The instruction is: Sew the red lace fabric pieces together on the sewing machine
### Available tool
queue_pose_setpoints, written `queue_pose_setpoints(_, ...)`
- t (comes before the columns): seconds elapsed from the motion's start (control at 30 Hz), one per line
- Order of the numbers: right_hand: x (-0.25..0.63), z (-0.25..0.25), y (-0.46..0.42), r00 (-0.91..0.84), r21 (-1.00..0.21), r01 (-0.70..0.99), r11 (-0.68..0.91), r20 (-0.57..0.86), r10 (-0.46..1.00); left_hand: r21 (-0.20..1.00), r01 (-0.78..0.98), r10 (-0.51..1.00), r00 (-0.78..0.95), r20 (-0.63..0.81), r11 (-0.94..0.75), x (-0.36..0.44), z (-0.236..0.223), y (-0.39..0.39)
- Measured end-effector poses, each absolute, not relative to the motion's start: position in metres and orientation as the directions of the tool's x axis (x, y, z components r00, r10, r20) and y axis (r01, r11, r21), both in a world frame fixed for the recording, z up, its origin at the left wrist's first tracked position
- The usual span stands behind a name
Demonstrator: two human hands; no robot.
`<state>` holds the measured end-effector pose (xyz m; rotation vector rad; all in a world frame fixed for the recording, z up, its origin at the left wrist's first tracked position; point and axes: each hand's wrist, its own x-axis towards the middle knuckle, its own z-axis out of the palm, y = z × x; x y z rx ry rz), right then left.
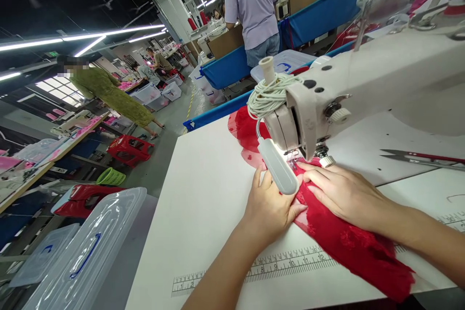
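Cloth of red lace (pixel 348 242) lies on the desk (pixel 203 193), one end at the presser foot (pixel 293 161) and the rest trailing across the printed ruler (pixel 283 265) toward the near edge. More red fabric (pixel 245 131) shows beyond the machine's head; whether it is all one piece, you can't tell from here. Your left hand (pixel 269 208) rests palm down beside the needle area, thumb on the cloth's pale border, other fingers spread on the far side (the lamp covers some of them). Your right hand (pixel 337 193) lies over the cloth, fingers close together and pointing at the foot. Probably the two are keeping the layers flat and lined up; whether either one pinches the cloth or only presses it, you can't tell. Your left forearm rises from the bottom edge, while your right slants in from the right, its wrist low over the fabric. The white sewing machine (pixel 392 77) stands over it all, its small lamp (pixel 278 167) hanging near the needle, likely to light the seam. Thread snips (pixel 417 157) lie to your right, seemingly kept within easy reach.
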<state>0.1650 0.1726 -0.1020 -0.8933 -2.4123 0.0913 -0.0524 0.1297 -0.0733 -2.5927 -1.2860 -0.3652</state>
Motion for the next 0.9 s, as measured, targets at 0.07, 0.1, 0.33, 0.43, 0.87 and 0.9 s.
queue_pose_setpoints(0.07, 0.165, -0.098, 0.172, -0.629, -0.23, 0.565, 0.792, 0.501, 0.594, -0.059, 0.75, 0.695, 0.638, 0.331, -0.659, -0.051, -0.07, 0.13)
queue_pose_setpoints(0.1, 0.165, -0.097, 0.172, -0.636, -0.217, 0.555, 0.803, 0.513, 0.577, -0.027, 0.718, 0.675, 0.667, 0.316, -0.696, -0.05, -0.068, 0.13)
queue_pose_setpoints(0.33, 0.176, -0.105, 0.169, -0.641, -0.197, 0.536, 0.821, 0.538, 0.547, 0.076, 0.662, 0.663, 0.724, 0.189, -0.745, -0.052, -0.066, 0.133)
queue_pose_setpoints(0.43, 0.181, -0.109, 0.168, -0.628, -0.215, 0.571, 0.792, 0.508, 0.59, 0.071, 0.733, 0.733, 0.662, 0.153, -0.677, -0.053, -0.065, 0.134)
queue_pose_setpoints(0.87, 0.183, -0.103, 0.166, -0.597, -0.219, 0.555, 0.802, 0.567, 0.567, 0.008, 0.755, 0.72, 0.622, 0.31, -0.656, -0.041, -0.062, 0.118)
queue_pose_setpoints(0.9, 0.183, -0.1, 0.166, -0.609, -0.22, 0.543, 0.811, 0.562, 0.56, -0.007, 0.759, 0.716, 0.618, 0.324, -0.652, -0.041, -0.062, 0.117)
